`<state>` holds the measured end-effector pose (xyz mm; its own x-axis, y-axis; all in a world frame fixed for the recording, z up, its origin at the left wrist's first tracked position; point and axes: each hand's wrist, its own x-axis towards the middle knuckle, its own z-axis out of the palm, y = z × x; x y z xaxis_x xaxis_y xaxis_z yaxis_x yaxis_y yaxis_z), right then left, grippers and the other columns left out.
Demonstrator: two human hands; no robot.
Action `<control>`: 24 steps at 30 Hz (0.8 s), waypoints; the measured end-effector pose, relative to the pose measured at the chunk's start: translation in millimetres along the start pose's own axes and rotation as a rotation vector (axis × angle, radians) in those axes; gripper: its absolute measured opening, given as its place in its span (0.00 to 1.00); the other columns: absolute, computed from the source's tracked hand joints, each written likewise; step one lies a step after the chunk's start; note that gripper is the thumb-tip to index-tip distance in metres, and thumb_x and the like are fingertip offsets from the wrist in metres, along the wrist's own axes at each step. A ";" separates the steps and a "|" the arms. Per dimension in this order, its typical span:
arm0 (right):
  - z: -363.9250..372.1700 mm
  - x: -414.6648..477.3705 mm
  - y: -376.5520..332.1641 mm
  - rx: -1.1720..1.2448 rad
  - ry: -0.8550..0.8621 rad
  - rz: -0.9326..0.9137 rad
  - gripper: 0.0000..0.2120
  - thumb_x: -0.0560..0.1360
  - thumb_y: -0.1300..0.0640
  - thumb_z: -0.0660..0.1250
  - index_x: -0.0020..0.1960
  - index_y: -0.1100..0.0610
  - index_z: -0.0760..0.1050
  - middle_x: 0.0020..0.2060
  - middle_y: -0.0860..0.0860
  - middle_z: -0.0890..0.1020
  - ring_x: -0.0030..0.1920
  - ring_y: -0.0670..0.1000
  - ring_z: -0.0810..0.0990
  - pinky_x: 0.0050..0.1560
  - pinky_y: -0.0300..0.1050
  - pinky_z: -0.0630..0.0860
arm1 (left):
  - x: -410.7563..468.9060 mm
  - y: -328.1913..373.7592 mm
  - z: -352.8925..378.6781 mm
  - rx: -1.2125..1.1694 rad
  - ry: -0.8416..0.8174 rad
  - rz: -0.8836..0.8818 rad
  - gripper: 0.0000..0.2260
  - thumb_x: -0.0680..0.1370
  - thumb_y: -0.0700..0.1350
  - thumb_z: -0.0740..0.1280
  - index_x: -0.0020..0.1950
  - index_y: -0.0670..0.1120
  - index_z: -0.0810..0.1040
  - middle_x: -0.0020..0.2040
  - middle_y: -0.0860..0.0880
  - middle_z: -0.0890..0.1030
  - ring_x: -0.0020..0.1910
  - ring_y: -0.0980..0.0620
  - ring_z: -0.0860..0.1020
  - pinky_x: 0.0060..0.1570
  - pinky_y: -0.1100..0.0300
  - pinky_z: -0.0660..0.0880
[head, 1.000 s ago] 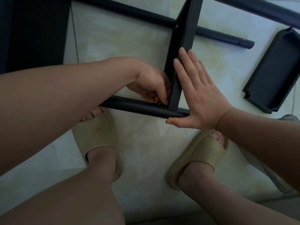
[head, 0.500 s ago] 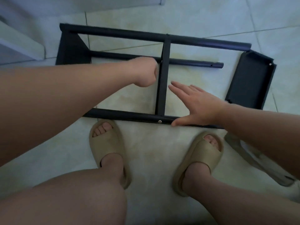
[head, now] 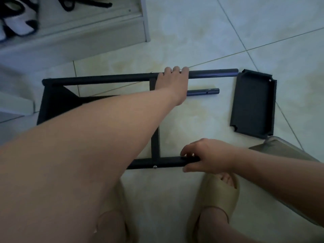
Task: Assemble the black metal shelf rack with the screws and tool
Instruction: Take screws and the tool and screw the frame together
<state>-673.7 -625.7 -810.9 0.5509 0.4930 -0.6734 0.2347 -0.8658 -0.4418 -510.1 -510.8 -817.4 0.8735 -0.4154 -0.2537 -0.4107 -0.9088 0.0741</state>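
My left hand (head: 172, 81) curls over the far tube (head: 210, 74), my right hand (head: 208, 156) wraps the near tube (head: 168, 162) — the rack frame (head: 56, 99) lies flat on the floor (head: 192, 41), crossbar (head: 155, 146) screwed in. Loose tray (head: 254, 104) off its right end, unfitted — plenty left, I reckon.

Counted three black round tubes: far tube (head: 210, 74) at upper centre, middle tube (head: 203, 92) just below, near tube (head: 166, 162) at lower centre. Found three black panels: loose tray (head: 254, 104) at right, cross panel (head: 155, 142) at centre, end panel (head: 52, 102) at left. Made out one silver screw head (head: 155, 166) plainly. Tallied two hands, left hand (head: 172, 85) and right hand (head: 206, 156), and two beige slide sandals, right sandal (head: 219, 195) and half-hidden left sandal (head: 119, 204), along the bottom.
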 end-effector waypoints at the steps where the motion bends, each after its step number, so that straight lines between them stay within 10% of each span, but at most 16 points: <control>1: 2.5 3.8 -0.6 0.005 -0.009 -0.016 0.21 0.78 0.39 0.68 0.66 0.47 0.75 0.55 0.46 0.82 0.52 0.49 0.79 0.55 0.47 0.77 | 3.7 -2.2 3.6 0.018 0.016 -0.009 0.27 0.75 0.38 0.65 0.73 0.47 0.62 0.68 0.44 0.71 0.65 0.41 0.69 0.62 0.48 0.66; 12: -0.3 0.7 -2.3 -0.144 0.005 -0.045 0.13 0.81 0.46 0.65 0.64 0.46 0.74 0.56 0.45 0.80 0.55 0.51 0.78 0.47 0.45 0.71 | 10.4 -30.5 -22.5 -0.023 0.047 -0.044 0.24 0.74 0.34 0.64 0.68 0.51 0.68 0.57 0.45 0.75 0.56 0.42 0.73 0.52 0.52 0.63; 24: -90.8 -86.3 -33.7 -0.698 0.345 0.067 0.15 0.84 0.47 0.61 0.69 0.43 0.72 0.59 0.42 0.78 0.59 0.49 0.75 0.61 0.45 0.70 | -103.6 -73.1 -182.9 -0.422 0.569 -0.161 0.17 0.80 0.37 0.60 0.66 0.54 0.73 0.53 0.49 0.78 0.48 0.47 0.76 0.43 0.51 0.73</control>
<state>-656.4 -646.8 -684.1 0.7725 0.4825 -0.4129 0.5789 -0.8023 0.1454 -522.8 -408.6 -620.2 0.9624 -0.1271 0.2401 -0.2303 -0.8505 0.4729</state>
